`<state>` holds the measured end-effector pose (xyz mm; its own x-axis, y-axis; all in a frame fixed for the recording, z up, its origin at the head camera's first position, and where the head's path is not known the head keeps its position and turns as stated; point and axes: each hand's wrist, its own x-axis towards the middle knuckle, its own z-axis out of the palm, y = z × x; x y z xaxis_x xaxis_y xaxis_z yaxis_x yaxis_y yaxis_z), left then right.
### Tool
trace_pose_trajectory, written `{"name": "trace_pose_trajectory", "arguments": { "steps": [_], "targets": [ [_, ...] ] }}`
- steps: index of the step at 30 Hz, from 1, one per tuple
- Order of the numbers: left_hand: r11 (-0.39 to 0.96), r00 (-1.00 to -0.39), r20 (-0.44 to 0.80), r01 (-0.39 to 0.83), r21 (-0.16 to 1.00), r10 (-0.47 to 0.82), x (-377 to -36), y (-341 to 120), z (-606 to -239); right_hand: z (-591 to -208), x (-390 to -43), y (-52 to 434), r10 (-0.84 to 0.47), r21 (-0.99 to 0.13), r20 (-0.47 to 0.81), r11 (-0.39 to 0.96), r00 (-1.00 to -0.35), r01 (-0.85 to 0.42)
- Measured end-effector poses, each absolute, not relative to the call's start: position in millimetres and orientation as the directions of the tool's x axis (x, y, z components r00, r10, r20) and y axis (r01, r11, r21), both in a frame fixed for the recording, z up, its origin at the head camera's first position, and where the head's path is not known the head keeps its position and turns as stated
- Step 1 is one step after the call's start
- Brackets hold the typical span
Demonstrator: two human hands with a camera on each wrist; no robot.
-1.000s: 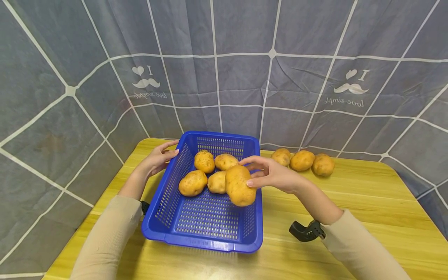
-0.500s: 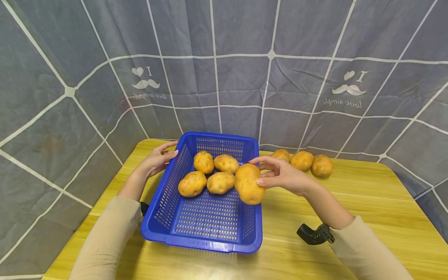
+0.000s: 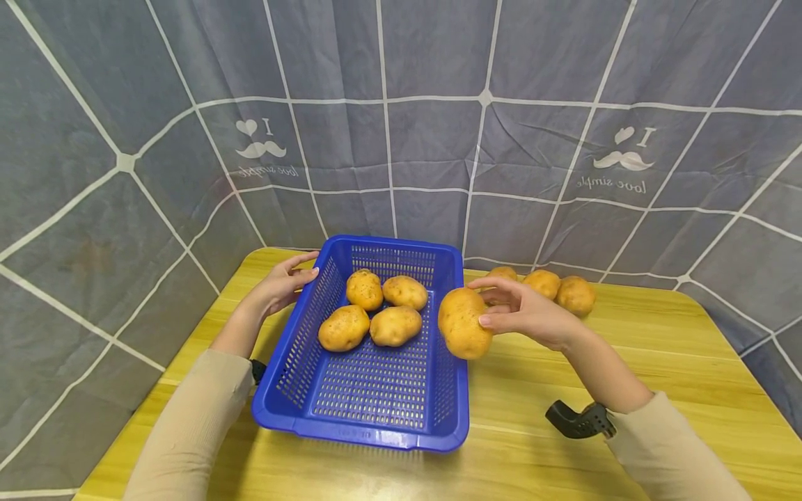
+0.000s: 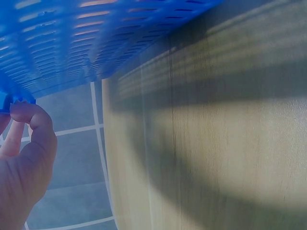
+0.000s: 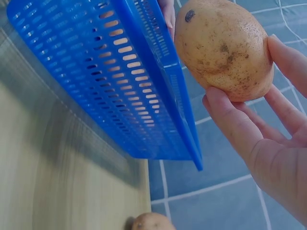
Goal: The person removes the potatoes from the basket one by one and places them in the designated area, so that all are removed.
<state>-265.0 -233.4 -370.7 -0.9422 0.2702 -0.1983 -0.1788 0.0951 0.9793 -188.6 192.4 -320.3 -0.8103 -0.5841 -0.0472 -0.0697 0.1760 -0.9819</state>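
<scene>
My right hand (image 3: 529, 316) pinches a large yellow potato (image 3: 465, 323) between thumb and fingers. It is held up over the right rim of the blue plastic basket (image 3: 370, 437). A dark spot marks that potato's skin (image 5: 225, 52) in the right wrist view, where the basket's slotted side (image 5: 127, 67) stands close beside it. On the opposite side my left hand (image 3: 278, 284) grips the basket's rim, thumb bent at the edge in the left wrist view. Several potatoes lie inside, among them one with brown specks (image 3: 365, 289) and a smoother one (image 3: 396, 326).
Behind my right hand, a few more potatoes (image 3: 575, 296) sit in a row near the back of the wooden table (image 3: 677, 362). A grey curtain (image 3: 432, 139) with white lines hangs behind and at the left. A black wrist device (image 3: 579, 421) sticks out below my right forearm.
The potato in my right hand has moved rightward, from above the basket's inside to above its right rim. My left hand and the basket have stayed in place.
</scene>
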Motion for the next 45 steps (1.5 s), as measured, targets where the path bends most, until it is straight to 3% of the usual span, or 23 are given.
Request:
{"name": "trace_pose_trajectory", "arguments": {
  "steps": [24, 45],
  "targets": [
    [0.056, -0.94, -0.175, -0.166, 0.985, 0.293, -265.7, -233.6, -370.9, -340.9, -187.5, 228.7, -0.479, -0.979, -0.099, 0.206, -0.872, -0.002],
    [0.067, -0.942, -0.188, -0.176, 0.982, 0.28, -265.3, -232.7, -372.0, -360.6, -185.1, 251.7, -0.447, -0.98, -0.136, 0.19, -0.884, 0.054]
  ]
}}
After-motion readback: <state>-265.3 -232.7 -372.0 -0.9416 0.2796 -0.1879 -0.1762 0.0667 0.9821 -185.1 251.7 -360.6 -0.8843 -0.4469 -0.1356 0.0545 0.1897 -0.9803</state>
